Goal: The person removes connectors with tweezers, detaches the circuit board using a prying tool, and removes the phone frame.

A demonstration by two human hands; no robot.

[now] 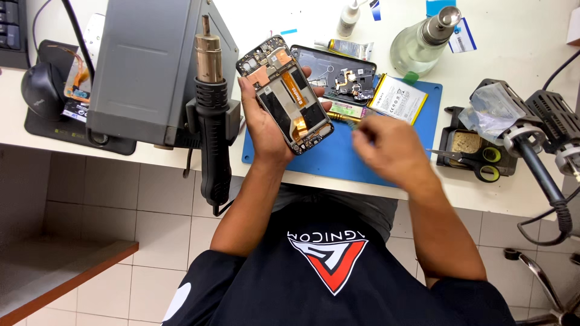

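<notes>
Closest to us, our right hand (389,151) blurs, grip unreadable, at three o'clock of the opened black phone frame with orange flex cables (285,94) pinched in our left hand (263,121); one slip could tear those cables.

mat (338,158): blue | phone frame (284,93): black, orange | battery (397,98): white, yellow-edged

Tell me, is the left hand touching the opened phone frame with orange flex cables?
Touching. The head view shows the left hand gripping the opened phone frame with orange flex cables, fingers wrapped round its edges, lifted above the blue mat.
</notes>
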